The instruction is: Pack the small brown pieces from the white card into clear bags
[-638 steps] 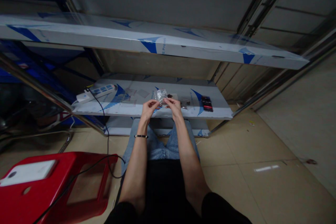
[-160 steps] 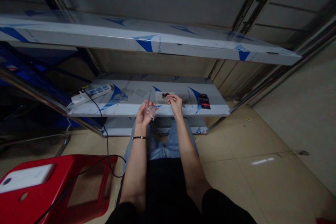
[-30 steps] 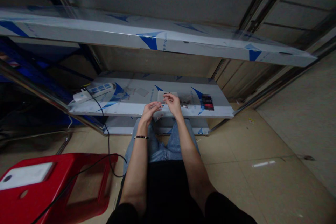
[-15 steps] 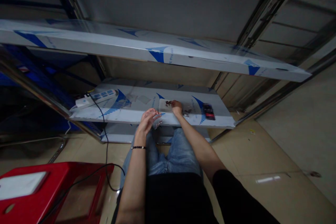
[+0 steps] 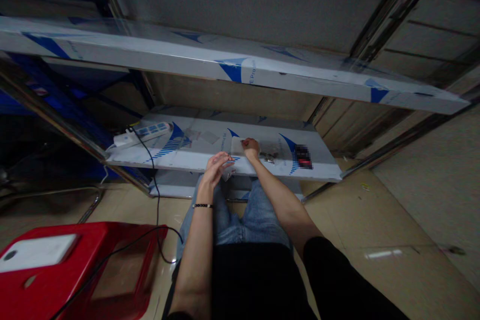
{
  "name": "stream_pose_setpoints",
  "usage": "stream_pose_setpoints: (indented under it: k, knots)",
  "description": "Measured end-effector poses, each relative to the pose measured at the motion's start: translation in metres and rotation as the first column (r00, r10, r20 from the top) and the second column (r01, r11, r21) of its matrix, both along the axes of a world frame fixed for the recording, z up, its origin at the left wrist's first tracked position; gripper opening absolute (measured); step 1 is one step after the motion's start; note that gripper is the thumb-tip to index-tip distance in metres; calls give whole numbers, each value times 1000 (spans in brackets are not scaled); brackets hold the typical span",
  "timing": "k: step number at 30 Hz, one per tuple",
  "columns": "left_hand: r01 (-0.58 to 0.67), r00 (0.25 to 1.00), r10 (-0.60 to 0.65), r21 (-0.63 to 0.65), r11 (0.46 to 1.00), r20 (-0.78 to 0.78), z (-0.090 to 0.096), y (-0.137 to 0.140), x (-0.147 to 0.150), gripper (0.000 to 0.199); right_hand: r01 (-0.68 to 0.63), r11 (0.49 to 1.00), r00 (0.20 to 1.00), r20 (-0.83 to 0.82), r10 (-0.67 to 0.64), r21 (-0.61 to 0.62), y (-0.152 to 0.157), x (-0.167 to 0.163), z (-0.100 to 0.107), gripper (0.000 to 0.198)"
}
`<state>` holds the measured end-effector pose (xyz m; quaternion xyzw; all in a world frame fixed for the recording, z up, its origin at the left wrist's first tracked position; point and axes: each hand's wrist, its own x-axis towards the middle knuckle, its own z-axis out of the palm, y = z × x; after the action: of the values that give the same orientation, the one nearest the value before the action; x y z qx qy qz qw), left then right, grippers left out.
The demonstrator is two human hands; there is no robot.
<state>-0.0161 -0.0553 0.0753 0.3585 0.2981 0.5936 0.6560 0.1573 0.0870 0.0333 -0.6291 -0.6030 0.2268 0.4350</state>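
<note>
The person is wearing a black top (image 5: 258, 280), whose short right sleeve (image 5: 337, 265) is ending near the elbow; blue jeans (image 5: 228, 225) are showing an unevenly faded wash below it. A bracelet (image 5: 203, 205) of small dark beads, a few lighter ones among them, is circling the left wrist (image 5: 205, 195).

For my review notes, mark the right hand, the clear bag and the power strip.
Right hand (image 5: 252, 148): head view, on the back of the hand.
Clear bag (image 5: 228, 174): head view, on its visible plastic.
Power strip (image 5: 151, 131): head view, on its socket face.
</note>
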Motion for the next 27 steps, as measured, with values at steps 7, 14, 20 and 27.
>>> stream_pose_setpoints:
  k: [7,14,20,27]
  knots:
    - [11,999,-11,-10,1000,-30,-5,4,6,37,-72,985,864,-483,139,156,-54,-15,42,23]
    - [26,968,-32,-27,999,-251,-12,7,9,41,-284,941,769,-543,337,182,-110,-16,74,31]
    - [32,923,-28,3,999,-384,-12,10,12,43,-386,914,873,-271,406,126,-120,-4,82,9]
    - [53,898,-18,68,996,-441,-9,10,17,34,-477,875,871,-86,484,83,-124,-4,84,15]
